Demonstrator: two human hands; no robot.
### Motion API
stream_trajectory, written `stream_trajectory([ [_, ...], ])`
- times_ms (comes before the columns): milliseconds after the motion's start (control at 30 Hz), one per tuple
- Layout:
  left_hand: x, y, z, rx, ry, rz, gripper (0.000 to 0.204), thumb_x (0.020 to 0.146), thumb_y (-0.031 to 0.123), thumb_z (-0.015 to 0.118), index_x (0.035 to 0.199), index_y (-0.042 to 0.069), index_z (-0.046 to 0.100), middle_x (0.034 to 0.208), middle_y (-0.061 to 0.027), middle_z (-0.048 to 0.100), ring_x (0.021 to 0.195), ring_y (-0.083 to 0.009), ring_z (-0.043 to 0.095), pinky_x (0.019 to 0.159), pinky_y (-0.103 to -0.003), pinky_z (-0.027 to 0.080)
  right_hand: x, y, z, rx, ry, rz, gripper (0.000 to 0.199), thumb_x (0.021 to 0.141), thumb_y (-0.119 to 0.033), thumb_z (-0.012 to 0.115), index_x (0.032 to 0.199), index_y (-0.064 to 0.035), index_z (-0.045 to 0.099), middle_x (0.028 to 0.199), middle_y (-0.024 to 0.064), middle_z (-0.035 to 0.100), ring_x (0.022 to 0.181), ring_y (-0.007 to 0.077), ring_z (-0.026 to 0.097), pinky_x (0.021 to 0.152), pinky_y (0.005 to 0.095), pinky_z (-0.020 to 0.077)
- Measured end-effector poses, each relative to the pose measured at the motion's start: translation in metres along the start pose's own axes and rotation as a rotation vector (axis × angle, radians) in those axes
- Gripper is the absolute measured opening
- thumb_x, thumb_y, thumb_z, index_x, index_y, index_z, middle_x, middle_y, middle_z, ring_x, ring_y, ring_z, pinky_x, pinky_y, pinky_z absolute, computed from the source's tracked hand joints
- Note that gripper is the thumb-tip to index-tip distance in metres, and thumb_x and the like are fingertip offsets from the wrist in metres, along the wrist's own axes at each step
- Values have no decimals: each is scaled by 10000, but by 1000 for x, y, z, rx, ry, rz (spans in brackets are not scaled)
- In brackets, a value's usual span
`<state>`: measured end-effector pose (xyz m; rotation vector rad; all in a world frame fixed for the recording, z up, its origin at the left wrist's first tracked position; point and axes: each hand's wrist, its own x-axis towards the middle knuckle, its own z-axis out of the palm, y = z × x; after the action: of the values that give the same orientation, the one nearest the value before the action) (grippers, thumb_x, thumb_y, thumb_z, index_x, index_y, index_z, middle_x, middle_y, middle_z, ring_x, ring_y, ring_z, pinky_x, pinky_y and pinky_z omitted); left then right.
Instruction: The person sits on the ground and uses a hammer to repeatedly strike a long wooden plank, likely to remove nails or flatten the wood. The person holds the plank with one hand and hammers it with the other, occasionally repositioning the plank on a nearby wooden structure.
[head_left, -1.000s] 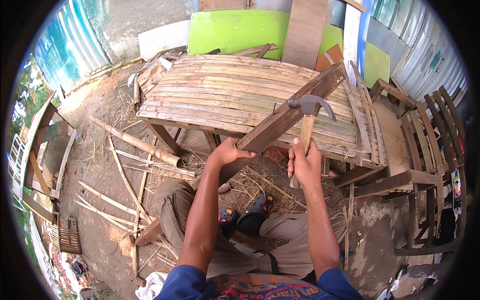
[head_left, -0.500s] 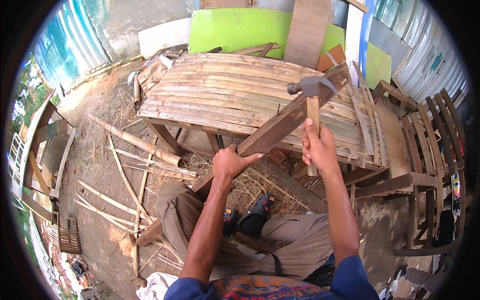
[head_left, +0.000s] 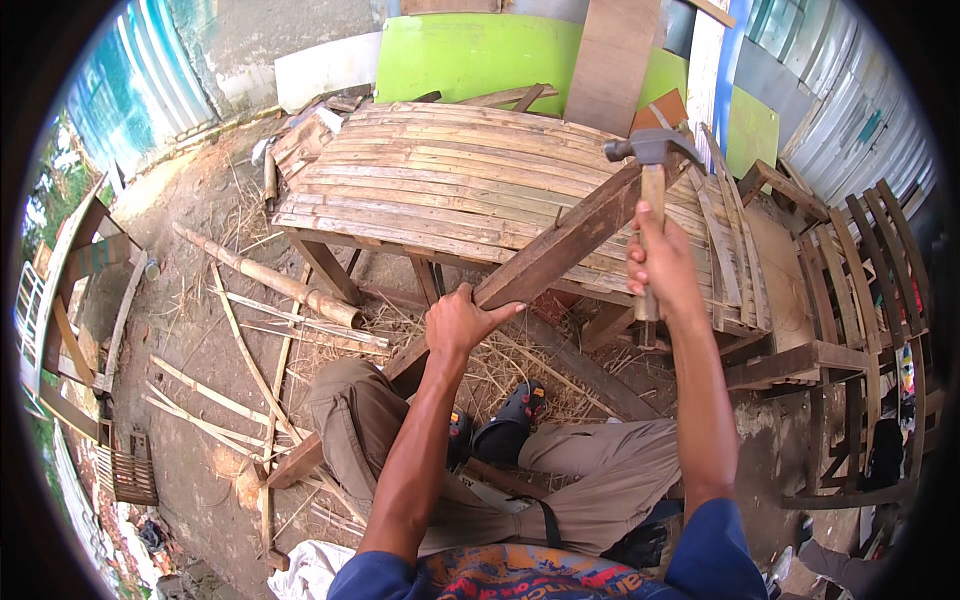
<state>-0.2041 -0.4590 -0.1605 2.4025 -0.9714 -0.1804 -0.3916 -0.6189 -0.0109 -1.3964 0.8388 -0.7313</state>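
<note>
A long dark wooden beam (head_left: 560, 247) slants from my lap up to the right, its far end over a bamboo-slat bench (head_left: 430, 165). My left hand (head_left: 462, 322) is wrapped over the beam near its middle, thumb stretched along it. A nail (head_left: 558, 216) sticks up from the beam's upper edge. In my right hand (head_left: 662, 262) I grip the wooden handle of a claw hammer (head_left: 653, 148). The hammer's dark metal head is raised near the beam's far end, to the right of the nail and apart from it.
Bamboo strips (head_left: 215, 410) and a thick bamboo pole (head_left: 265, 272) lie on the ground to the left. A slatted wooden frame (head_left: 850, 290) stands at the right. Behind the bench lean a green panel (head_left: 475, 55) and a brown board (head_left: 612, 65).
My right hand has moved with the hammer up and to the right, away from the nail. My left hand stays on the beam, which has hardly shifted.
</note>
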Motion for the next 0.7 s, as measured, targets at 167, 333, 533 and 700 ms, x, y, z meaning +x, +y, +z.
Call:
stream_trajectory([
  [167, -6, -6, -3, -29, 17, -8, 903, 611, 803, 793, 909, -46, 713, 742, -255, 706, 779, -420, 729, 713, -496, 582, -10, -2, -5, -208, -245, 191, 364, 1080, -429, 503, 984, -79, 484, 648, -47, 408, 425, 36, 359, 358, 221, 329],
  [333, -8, 2, 2, -16, 4, -13, 915, 604, 804, 793, 922, -52, 723, 768, -262, 715, 785, -413, 734, 717, -489, 587, 2, 0, -10, -6, -13, -15, 370, 1077, -447, 494, 988, -88, 481, 644, -47, 415, 430, 33, 372, 353, 219, 357],
  [533, -8, -2, -3, -16, 27, -7, 915, 602, 796, 798, 928, -56, 719, 760, -258, 712, 782, -418, 730, 727, -479, 588, -21, 6, 2, -189, -211, 153, 380, 1076, -428, 507, 962, -71, 441, 655, -26, 443, 441, 57, 403, 372, 252, 384],
  [700, -9, -2, 1, -25, 1, -21, 912, 603, 800, 793, 953, -40, 729, 780, -261, 718, 792, -414, 732, 728, -483, 588, -21, 13, 14, -17, 52, -96, 378, 1072, -412, 522, 938, -67, 442, 660, -21, 443, 437, 67, 409, 368, 263, 377],
])
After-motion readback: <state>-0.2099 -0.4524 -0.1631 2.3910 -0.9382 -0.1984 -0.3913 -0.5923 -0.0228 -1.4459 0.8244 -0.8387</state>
